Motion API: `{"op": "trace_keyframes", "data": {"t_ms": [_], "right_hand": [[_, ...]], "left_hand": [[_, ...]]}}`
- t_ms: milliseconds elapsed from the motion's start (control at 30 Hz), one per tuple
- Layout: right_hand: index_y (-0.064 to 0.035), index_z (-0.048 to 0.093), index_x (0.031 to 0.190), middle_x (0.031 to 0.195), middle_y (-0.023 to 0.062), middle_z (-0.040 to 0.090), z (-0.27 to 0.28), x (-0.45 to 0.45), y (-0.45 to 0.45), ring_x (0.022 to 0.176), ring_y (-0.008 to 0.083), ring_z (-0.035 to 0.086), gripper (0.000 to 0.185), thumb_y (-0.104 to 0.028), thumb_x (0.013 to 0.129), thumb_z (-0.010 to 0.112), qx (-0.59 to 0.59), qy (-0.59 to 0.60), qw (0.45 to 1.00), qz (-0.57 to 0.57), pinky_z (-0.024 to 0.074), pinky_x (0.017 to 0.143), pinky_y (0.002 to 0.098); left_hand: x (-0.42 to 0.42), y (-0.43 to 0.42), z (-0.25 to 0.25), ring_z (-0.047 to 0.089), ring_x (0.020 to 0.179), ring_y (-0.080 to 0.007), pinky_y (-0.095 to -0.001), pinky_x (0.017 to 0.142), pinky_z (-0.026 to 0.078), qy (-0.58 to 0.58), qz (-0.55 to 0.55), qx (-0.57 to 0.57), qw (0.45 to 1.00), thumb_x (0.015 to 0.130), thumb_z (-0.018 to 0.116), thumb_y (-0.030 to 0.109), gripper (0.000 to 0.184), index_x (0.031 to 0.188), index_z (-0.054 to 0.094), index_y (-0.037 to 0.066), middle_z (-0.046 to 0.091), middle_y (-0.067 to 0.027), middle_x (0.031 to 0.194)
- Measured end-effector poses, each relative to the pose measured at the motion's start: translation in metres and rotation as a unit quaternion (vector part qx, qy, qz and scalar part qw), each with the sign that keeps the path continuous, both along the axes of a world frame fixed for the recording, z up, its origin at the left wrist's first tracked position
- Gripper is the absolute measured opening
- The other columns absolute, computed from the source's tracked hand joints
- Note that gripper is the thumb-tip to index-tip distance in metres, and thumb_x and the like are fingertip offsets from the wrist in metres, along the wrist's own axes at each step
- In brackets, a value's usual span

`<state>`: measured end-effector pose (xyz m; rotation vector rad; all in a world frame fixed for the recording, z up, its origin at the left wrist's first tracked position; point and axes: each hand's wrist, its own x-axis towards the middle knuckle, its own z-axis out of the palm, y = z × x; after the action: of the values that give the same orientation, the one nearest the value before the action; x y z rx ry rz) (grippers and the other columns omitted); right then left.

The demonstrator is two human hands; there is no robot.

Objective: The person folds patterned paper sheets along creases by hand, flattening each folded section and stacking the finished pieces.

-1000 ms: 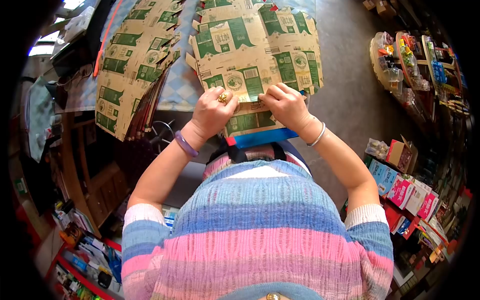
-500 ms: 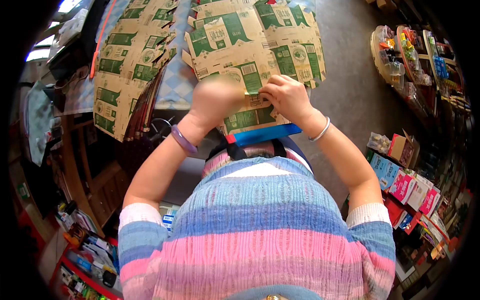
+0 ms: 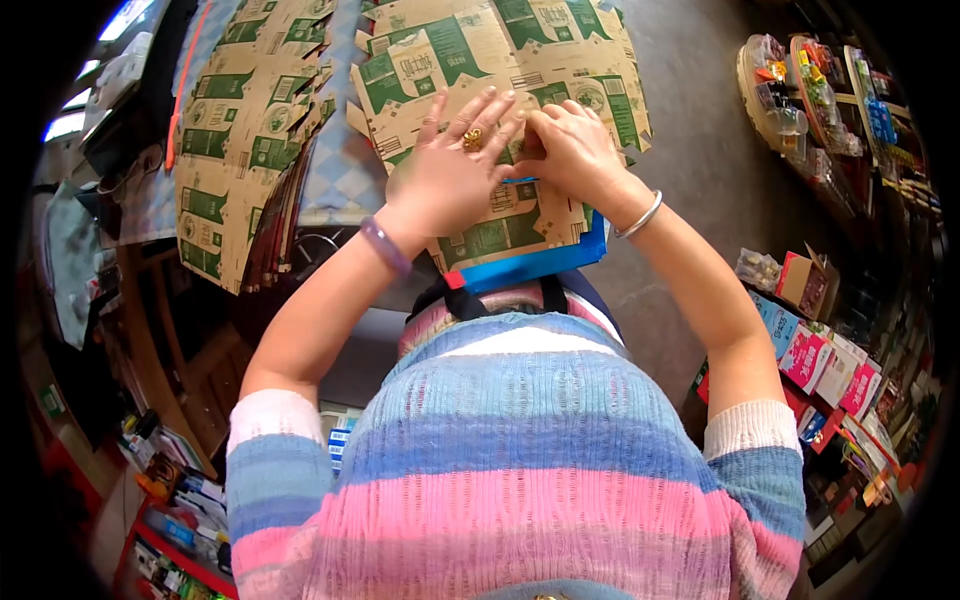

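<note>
My left hand [image 3: 452, 170] lies with fingers spread on a brown cardboard sheet [image 3: 490, 236] printed in green, with a gold ring showing. Close beside it, my right hand [image 3: 578, 150] is closed, thumb and fingers curled together over the sheets. What its fingertips hold is hidden. The near sheet rests on a blue flat-edged thing [image 3: 530, 268] with a red end, across my lap. A sliver of blue also shows under the right thumb. Beyond my hands lies a stack of similar printed sheets [image 3: 420, 70] with notched edges.
Another pile of printed sheets [image 3: 215, 150] stands to the left on a blue-and-white checked cloth [image 3: 340, 170]. Shelves of packaged goods [image 3: 800, 110] stand at the far right, with pink and blue boxes [image 3: 805, 360] below. A red-edged shelf of small goods [image 3: 180, 550] is at lower left.
My left hand has opened from a blurred, closed shape and moved forward onto the sheets. The right hand has shifted slightly forward, still closed. More of the blue thing shows at the right.
</note>
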<state>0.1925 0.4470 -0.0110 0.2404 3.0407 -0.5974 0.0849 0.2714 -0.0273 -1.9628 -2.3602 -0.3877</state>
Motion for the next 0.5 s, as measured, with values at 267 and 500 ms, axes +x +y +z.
{"op": "trace_keyframes", "data": {"t_ms": [267,500], "right_hand": [[-0.0130,0.062,0.096,0.097,0.0063,0.056,-0.022,0.027,0.008,0.100,0.0306,0.052,0.028,-0.029,0.077,0.075,-0.079,0.106,0.991,0.009,0.0441,0.092,0.0406],[-0.0145,0.062,0.108,0.105,0.0057,0.056,-0.024,0.034,0.006,0.105,0.0295,0.051,0.036,-0.028,0.076,0.075,-0.046,0.151,0.987,-0.013,0.0430,0.093,0.0403]], "left_hand": [[-0.003,0.003,-0.013,0.017,0.149,-0.0167,-0.0535,0.119,-0.003,-0.033,0.026,-0.083,0.996,0.101,0.038,0.041,0.055,0.151,0.035,0.017,0.028,-0.0021,0.159],[-0.003,0.007,-0.010,0.022,0.146,-0.0140,-0.0518,0.120,0.005,-0.021,0.044,-0.089,0.995,0.093,0.047,0.055,0.063,0.148,0.039,0.024,0.032,0.0033,0.156]]}}
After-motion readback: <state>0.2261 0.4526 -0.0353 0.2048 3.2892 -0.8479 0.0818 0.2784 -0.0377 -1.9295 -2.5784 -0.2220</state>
